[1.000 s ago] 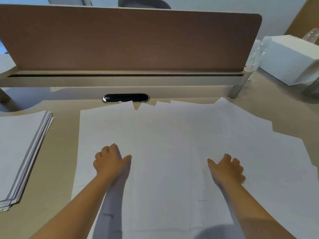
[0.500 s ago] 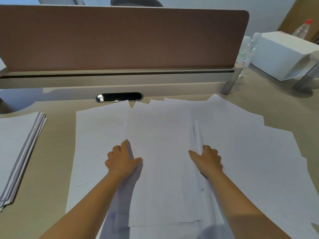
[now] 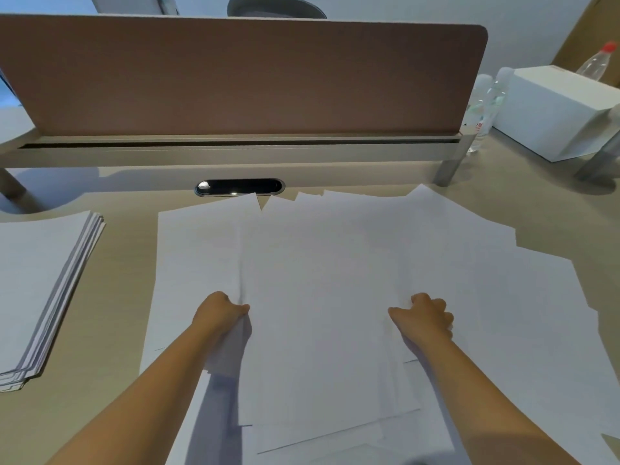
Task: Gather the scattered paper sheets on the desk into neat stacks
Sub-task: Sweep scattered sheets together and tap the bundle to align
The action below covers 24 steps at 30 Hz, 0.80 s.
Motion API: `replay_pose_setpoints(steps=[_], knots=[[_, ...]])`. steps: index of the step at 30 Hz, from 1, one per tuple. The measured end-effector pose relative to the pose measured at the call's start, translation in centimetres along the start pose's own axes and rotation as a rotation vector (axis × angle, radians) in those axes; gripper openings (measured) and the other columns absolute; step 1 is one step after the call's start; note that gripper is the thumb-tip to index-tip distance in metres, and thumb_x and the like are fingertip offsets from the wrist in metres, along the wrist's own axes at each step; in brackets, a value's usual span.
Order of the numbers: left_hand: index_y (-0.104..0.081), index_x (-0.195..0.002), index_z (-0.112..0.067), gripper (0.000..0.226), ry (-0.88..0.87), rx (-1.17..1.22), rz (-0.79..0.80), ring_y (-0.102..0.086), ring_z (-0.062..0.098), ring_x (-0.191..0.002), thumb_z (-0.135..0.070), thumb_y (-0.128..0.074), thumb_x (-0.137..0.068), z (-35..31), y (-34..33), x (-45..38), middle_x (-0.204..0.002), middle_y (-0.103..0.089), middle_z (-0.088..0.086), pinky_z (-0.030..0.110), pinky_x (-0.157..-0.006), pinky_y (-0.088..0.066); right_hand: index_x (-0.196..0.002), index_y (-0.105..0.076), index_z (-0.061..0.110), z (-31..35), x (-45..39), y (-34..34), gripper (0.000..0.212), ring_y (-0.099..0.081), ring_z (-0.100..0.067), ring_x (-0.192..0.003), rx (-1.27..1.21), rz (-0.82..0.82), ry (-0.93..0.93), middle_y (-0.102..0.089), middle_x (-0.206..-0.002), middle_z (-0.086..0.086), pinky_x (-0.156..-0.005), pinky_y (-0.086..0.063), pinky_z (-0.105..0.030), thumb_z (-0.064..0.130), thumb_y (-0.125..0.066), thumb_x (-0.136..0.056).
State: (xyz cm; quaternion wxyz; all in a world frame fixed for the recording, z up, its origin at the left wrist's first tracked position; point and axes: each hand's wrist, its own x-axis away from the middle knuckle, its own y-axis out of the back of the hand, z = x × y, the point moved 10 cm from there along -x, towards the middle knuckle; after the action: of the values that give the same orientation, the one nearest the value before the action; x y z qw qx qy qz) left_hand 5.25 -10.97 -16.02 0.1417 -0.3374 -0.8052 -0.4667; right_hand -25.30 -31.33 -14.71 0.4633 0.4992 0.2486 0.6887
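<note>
My left hand [image 3: 223,312] and right hand [image 3: 424,318] have closed in, each now gripping a side edge of the gathered sheets [image 3: 318,313] mid-worktop [image 3: 127,209]; squaring comes next.

A single head-worn camera looks forward and down, close over the desk [image 3: 503,209] toward the partition [image 3: 235,78].

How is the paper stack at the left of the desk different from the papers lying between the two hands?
The paper stack at the left lies squared up, its edges nearly flush; the papers between the hands overlap loosely, with corners fanning out at the far edge.

No hand touches the left stack; the left hand and right hand grip the middle papers at their sides.

Both are plain white sheets lying on the same desk.
</note>
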Motion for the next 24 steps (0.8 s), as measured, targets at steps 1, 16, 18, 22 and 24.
replay_pose_setpoints(steps=[1, 16, 18, 22, 24], knots=[[-0.044, -0.079, -0.002, 0.027, -0.019, 0.066, 0.001, -0.053, 0.032, -0.088, -0.023, -0.056, -0.091, -0.3, -0.3, 0.2, -0.091, -0.051, 0.015, 0.036, -0.077, -0.041, -0.129, -0.044, 0.008, 0.4, 0.0, -0.5, 0.051, -0.04, -0.033, -0.121, -0.025, 0.022, 0.019, -0.038, -0.131, -0.013, -0.091, -0.038, -0.033, 0.031, -0.055, -0.085], [-0.043, -0.075, -0.008, 0.019, -0.02, 0.274, 0.118, -0.047, 0.025, -0.079, -0.013, -0.05, -0.092, 1.2, -2.8, 2.3, -0.078, -0.047, 0.01, 0.033, -0.071, -0.042, -0.067, -0.028, 0.021, 4.3, 2.1, -6.9, 0.03, -0.034, -0.011, -0.06, -0.251, 0.274, 0.189, -0.035, -0.071, 0.003, -0.054, -0.029, -0.022, 0.01, -0.039, -0.093], [-0.046, -0.091, -0.004, 0.003, -0.089, 0.18, 0.022, -0.048, 0.026, -0.085, -0.005, -0.049, -0.091, 0.7, -1.7, 2.6, -0.092, -0.05, 0.012, 0.032, -0.074, -0.04, -0.061, -0.025, 0.018, 4.8, 2.4, -6.7, 0.037, -0.029, -0.01, -0.055, -0.263, 0.287, 0.194, -0.031, -0.064, 0.002, -0.049, -0.023, -0.02, 0.005, -0.043, -0.091], [-0.051, -0.118, -0.003, 0.028, -0.21, 0.308, -0.067, -0.049, 0.027, -0.093, 0.002, -0.043, -0.092, -0.7, 0.1, 3.5, -0.102, -0.053, 0.01, 0.034, -0.08, -0.04, -0.056, -0.024, 0.018, 5.4, 3.0, -5.9, 0.046, -0.025, -0.011, -0.051, -0.418, 0.359, 0.208, -0.025, -0.058, 0.0, -0.049, -0.018, -0.022, -0.006, -0.052, -0.083], [-0.05, -0.121, -0.003, 0.029, -0.216, 0.379, -0.06, -0.049, 0.027, -0.095, 0.001, -0.044, -0.093, -1.2, 0.5, 3.7, -0.106, -0.054, 0.011, 0.034, -0.083, -0.041, -0.054, -0.026, 0.017, 5.4, 3.0, -4.8, 0.046, -0.025, -0.011, -0.05, -0.464, 0.335, 0.22, -0.026, -0.055, 0.0, -0.046, -0.019, -0.021, -0.008, -0.052, -0.082]])
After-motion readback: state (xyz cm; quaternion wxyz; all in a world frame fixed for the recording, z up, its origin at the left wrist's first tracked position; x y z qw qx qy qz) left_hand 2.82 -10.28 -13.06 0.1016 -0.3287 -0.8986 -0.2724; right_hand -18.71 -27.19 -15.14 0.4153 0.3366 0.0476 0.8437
